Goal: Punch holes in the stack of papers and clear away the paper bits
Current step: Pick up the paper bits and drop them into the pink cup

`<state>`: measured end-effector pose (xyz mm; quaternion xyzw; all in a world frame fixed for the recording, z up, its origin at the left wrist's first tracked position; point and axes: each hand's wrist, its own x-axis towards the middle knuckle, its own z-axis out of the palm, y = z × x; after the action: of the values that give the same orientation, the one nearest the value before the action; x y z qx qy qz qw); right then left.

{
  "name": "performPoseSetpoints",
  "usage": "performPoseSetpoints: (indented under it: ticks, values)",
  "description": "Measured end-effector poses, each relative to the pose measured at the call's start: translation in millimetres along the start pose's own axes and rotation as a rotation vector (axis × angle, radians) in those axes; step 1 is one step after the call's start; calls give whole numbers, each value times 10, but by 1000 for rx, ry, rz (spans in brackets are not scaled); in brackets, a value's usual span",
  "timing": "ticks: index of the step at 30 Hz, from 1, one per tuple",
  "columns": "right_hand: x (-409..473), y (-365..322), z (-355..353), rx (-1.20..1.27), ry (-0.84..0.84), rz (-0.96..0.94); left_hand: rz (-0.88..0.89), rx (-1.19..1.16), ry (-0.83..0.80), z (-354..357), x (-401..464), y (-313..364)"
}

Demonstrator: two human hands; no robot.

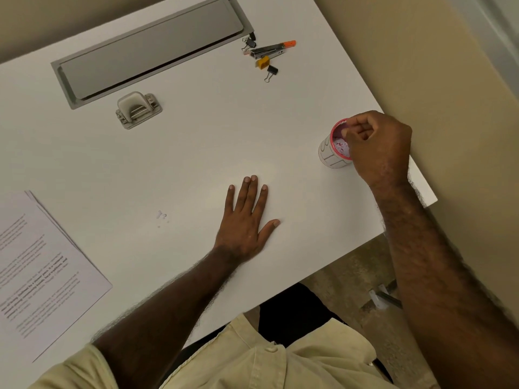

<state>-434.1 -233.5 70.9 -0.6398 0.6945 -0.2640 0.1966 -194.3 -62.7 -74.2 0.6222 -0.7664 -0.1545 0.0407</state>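
Note:
The stack of printed papers [42,265] lies at the left edge of the white table [196,153]. A grey hole punch [137,109] sits farther back, apart from the papers. A few small paper bits [161,216] lie on the table between the papers and my left hand [247,217], which rests flat with fingers spread. My right hand [376,144] hovers over a small red-rimmed cup [335,150] near the table's right edge, fingertips pinched together above its mouth. White bits show inside the cup. Whether the fingers pinch any bits is hidden.
A grey cable tray lid [148,49] is set into the table at the back. A stapler with an orange tip [271,49], a yellow piece [263,63] and black binder clips [271,72] lie at the back right. The table's right edge runs just beyond the cup.

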Motion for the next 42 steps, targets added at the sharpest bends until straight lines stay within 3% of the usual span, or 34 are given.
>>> performPoseSetpoints:
  ticks: [6,13,27,37,42]
  values:
    - [-265,-287,258,41,26,-236,-1,-12,18,-13,-132,-56]
    - [-715,-747,850,63,-336,-393,-29,-44,-24,-25,-532,-251]
    - [-1230,-1392,1833,-68,-849,-671,-254,-89,191,6,-1380,-511]
    - [-1469,-1427,2314,-294,-818,-1056,-768,-156,393,61,-1687,-658]
    - [-1684,-1356,2433,-338,-805,-1291,-816,-164,496,94,-1671,-675]
